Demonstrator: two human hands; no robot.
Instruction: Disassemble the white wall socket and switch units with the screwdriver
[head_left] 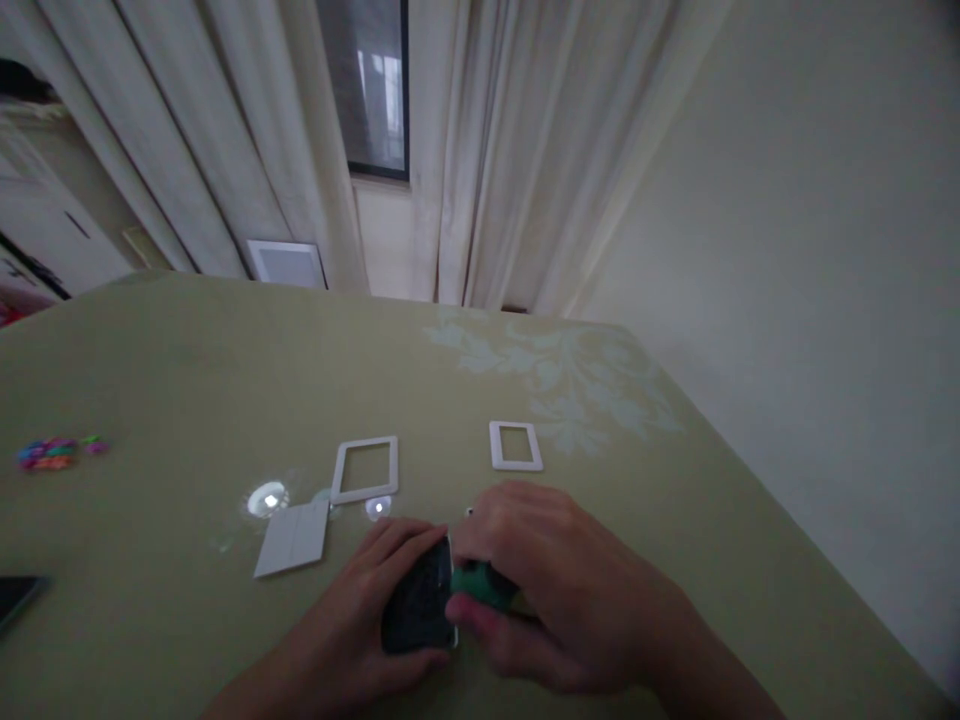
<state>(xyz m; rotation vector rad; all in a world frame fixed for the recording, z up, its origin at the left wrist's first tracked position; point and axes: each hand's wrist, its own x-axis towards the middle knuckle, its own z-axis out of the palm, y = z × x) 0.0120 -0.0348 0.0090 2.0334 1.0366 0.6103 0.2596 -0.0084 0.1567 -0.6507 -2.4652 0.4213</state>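
Observation:
My left hand is wrapped round a wall switch, with its dark back housing facing up and a thin white rim on its right edge. My right hand grips a green-handled screwdriver against that right edge; its tip is hidden. Beyond the hands lie two white square frames, a left frame and a right frame. A flat white panel rests left of my left hand. A tiny object shows just past my right fingers, too small to name.
Small colourful pieces lie in a heap on the greenish table at far left. A dark flat object is at the left edge. Two bright light reflections show on the tabletop. Curtains hang behind; a wall borders the right side.

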